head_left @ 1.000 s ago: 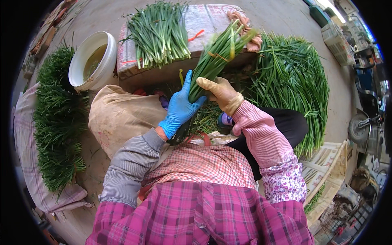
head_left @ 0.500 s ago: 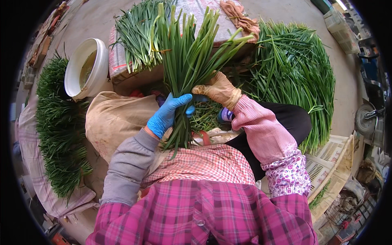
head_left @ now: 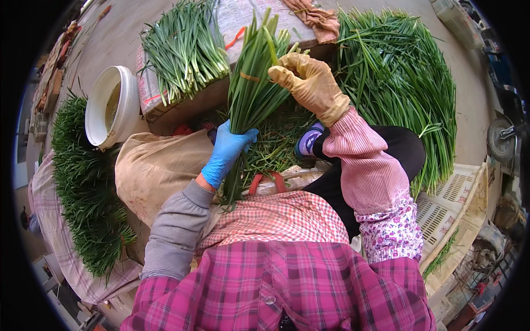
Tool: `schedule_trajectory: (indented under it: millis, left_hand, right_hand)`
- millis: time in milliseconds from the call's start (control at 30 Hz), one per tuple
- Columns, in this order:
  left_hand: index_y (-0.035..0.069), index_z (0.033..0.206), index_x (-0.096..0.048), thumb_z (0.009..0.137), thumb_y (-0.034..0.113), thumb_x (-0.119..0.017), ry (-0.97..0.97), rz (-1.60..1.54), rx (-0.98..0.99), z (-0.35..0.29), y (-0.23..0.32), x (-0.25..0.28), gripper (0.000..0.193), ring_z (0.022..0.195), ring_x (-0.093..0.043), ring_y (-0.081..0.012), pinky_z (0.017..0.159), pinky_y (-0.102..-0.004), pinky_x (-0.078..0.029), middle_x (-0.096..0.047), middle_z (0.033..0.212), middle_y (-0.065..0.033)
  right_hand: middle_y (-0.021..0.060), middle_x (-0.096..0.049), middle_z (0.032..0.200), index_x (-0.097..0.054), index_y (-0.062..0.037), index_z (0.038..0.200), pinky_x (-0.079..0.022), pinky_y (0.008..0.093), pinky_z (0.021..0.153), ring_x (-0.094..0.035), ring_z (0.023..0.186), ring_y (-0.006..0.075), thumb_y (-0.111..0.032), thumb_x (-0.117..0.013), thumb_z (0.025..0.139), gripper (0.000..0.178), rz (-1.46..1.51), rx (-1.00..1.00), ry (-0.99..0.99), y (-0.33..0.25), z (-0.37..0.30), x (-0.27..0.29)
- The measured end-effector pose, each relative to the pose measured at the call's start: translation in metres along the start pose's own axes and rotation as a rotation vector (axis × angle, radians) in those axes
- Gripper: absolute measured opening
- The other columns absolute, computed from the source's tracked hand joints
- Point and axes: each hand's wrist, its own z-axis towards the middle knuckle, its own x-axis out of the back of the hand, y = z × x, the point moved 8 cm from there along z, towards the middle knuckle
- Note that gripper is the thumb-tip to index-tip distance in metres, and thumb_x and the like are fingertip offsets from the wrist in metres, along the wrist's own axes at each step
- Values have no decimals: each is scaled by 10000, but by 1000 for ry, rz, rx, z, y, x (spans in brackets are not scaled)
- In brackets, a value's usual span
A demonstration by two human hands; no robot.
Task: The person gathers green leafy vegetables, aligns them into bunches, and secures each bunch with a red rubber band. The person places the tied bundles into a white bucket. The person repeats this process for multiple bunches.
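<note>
A bunch of garlic chives point(head_left: 256, 102) stands upright over my lap, cut stem ends up and leaf tips down. My left hand point(head_left: 225, 150), in a blue glove, is closed round its lower part. A thin tan band point(head_left: 249, 77) crosses the bunch higher up. Beside the stems, my right hand point(head_left: 313, 85), in a tan glove, has its fingers curled and pinched at the bunch's right edge, by a paler stalk. Whether something lies between those fingertips is hidden. Cut chives point(head_left: 190, 55) lie on a cloth-covered box point(head_left: 248, 25) ahead, near an orange-red strip point(head_left: 236, 37).
A large heap of chives point(head_left: 397, 94) fills the right side, above a cream plastic crate point(head_left: 450, 201). At left are a white bucket point(head_left: 128, 105) holding liquid and a row of chives point(head_left: 83, 187). Loose trimmings point(head_left: 268, 151) cover the floor between my legs. A brown cloth point(head_left: 317, 22) lies on the box.
My right hand has moved up from mid-bunch to near the stem ends. The spread stems are now drawn closer together, with a band showing across them. My left hand keeps its hold.
</note>
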Motion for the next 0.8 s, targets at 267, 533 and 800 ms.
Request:
schedule_trajectory:
  millis: [267, 533, 800]
  left_hand:
    - [25, 906, -611, 785, 24, -694, -7, 70, -31, 1, -4, -1, 146, 521, -524, -78, 488, -219, -419, -626, 688, -33]
    - [33, 993, -598, 778, 33, -700, 51, 29, -36, 3, 0, 5, 239, 531, -501, -63, 468, -208, -404, -615, 721, -25]
    - [10, 1170, -563, 783, 37, -682, 96, 423, -413, -4, 13, 0, 406, 944, -629, -157, 844, -280, -481, -677, 1040, -88]
  right_hand:
    - [-13, -367, 633, -448, -82, 685, -261, 256, 516, -299, 563, 109, -181, -534, 926, 274, 1508, -35, -28, 4, 20, 76]
    - [26, -675, 890, -665, -13, 1026, -504, 217, 736, -599, 788, 61, -110, -675, 861, 192, 211, -210, 28, 23, -15, 45]
    - [-7, -549, 594, -640, -20, 754, -324, 215, 404, -430, 451, 53, -258, -619, 910, 285, 416, -364, 13, 42, -3, 44]
